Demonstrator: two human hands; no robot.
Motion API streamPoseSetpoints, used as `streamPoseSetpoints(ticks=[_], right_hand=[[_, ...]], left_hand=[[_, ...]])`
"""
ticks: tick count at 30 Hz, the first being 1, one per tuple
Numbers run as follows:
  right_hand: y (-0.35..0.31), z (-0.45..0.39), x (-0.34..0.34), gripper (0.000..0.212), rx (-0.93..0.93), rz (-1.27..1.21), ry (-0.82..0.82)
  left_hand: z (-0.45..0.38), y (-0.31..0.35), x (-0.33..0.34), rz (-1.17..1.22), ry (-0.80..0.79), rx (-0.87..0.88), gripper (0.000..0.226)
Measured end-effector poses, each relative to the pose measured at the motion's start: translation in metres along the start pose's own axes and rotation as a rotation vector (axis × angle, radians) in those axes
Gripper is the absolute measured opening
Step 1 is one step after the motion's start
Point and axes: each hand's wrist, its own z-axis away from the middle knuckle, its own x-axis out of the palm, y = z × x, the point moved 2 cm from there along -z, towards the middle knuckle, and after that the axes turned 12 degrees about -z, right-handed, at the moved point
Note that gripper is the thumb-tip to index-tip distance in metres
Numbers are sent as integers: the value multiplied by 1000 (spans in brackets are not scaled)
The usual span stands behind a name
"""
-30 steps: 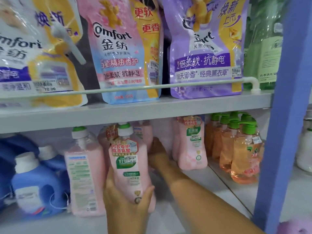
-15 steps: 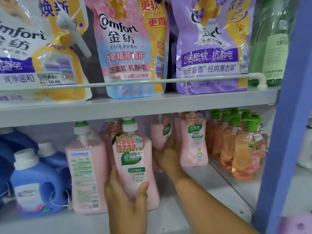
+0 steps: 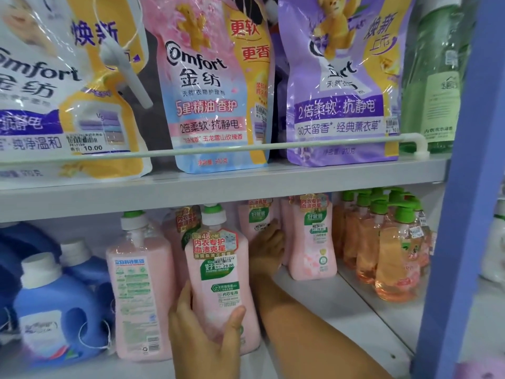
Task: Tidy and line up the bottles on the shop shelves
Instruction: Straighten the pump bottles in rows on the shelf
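Observation:
On the lower shelf [image 3: 341,305] stand several pink bottles with white-and-green caps. My left hand [image 3: 207,337] grips the front pink bottle [image 3: 221,283] at its base, thumb across the label side. Deeper in, my right hand [image 3: 266,248] reaches to a pink bottle [image 3: 257,217] at the back; its fingers lie on the bottle's right side, and whether they curl round it is hidden. Another pink bottle [image 3: 314,242] stands just right of that hand. A pink bottle [image 3: 139,291] turned back-label-out stands left of the held one.
Blue detergent jugs [image 3: 54,310] fill the lower left. A cluster of orange pump bottles [image 3: 390,255] stands at the right. Softener pouches [image 3: 216,86] sit on the upper shelf behind a white rail [image 3: 218,149]. A blue upright post [image 3: 461,187] bounds the right side.
My right hand has moved from behind the front bottle rightwards onto the rear pink bottle. The view has come closer and shifted. My left hand keeps its hold.

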Motion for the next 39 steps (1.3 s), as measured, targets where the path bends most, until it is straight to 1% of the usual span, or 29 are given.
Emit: streamPoseSetpoints(ticks=[2,3,4,5,6,7,8,9,10,11,13,14,16,17,18,19,21,22,23,25,27,29,31,35,37,39], right_hand=[[0,3,-2,88,35,-54,-57],[2,2,-6,93,76,-26,-87],[4,0,-8,98,114,27,-172],[6,-3,-15,102,175,58,-292],[10,-6,-24,101,248,14,-410],[12,-7,-39,88,324,-95,-498],[16,-5,-56,66,379,-262,-533],[20,0,-75,49,433,-433,-532],[25,8,-94,42,467,-584,-506],[29,14,-111,44,462,-684,-466],[34,29,-138,56,381,-778,-424],[37,33,-144,62,337,-773,-403],[45,36,-151,82,228,-641,-324],[50,34,-153,95,172,-556,-267],[55,32,-154,106,138,-474,-208],[59,29,-155,112,126,-389,-159],[66,23,-155,115,140,-271,-83],[70,22,-154,115,157,-251,-58],[72,21,-152,116,169,-237,-41],[75,20,-152,120,171,-202,-22],[78,18,-155,123,158,-196,-13],[80,18,-157,123,154,-211,-13],[80,19,-157,122,153,-205,-5],[83,21,-157,120,142,-206,14],[84,21,-157,121,149,-206,10],[83,19,-155,122,163,-197,-4]], left_hand=[[2,1,0,-13,36,5,102],[3,3,0,-23,45,0,104],[5,3,0,-34,45,-9,106],[7,4,0,-46,44,-19,107],[7,3,-1,-54,41,-28,108],[6,3,-2,-59,23,-36,107],[2,4,0,-57,-13,-46,106],[-2,7,5,-55,-67,-53,103],[-5,11,12,-65,-130,-48,100],[-7,18,22,-82,-182,-20,96],[-7,32,43,-90,-286,61,86],[-5,38,54,-81,-359,103,79],[-1,44,66,-102,-477,197,63],[-1,46,64,-129,-472,245,55],[-2,47,58,-142,-412,284,50],[-6,48,49,-127,-307,313,47],[-15,50,30,-77,-53,366,45],[-20,49,22,-66,47,356,47],[-25,48,16,-65,103,315,51],[-38,50,12,-129,137,241,71],[-53,53,17,-260,136,230,90],[-71,55,23,-389,109,174,100],[-88,54,29,-444,125,127,103],[-109,48,39,-451,167,17,104],[-114,47,43,-484,196,-21,100],[-118,46,46,-514,246,-4,94]])
